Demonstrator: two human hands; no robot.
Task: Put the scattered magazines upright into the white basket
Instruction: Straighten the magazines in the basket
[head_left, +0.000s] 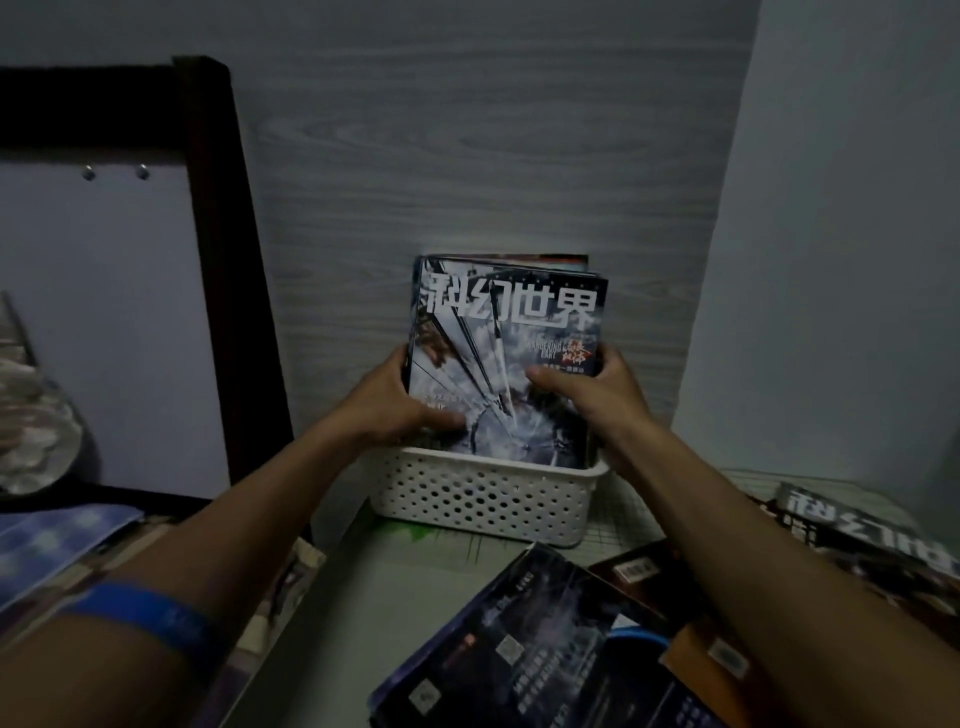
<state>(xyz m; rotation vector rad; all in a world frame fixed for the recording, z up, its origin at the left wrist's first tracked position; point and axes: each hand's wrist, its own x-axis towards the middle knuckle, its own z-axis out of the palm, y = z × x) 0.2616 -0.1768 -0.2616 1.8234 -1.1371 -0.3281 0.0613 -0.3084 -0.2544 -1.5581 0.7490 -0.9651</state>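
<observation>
A white perforated basket (483, 499) stands against the wood-grain wall at the back of the table. Several magazines stand upright in it; the front one (506, 332) has a grey-blue cover with large white characters. My left hand (400, 405) grips the stack's left edge, thumb on the front cover. My right hand (597, 384) grips the right edge, thumb across the cover. More magazines lie flat on the table: a dark blue one (524, 644) in front, a brown one (644, 571) beside it, and one with white characters (862, 530) at the right.
The pale table (374, 587) shows bare surface left of the flat magazines. A dark wooden frame (228, 270) rises at the left, with cloth and bedding (36, 426) beyond it. A plain wall (841, 260) closes the right side.
</observation>
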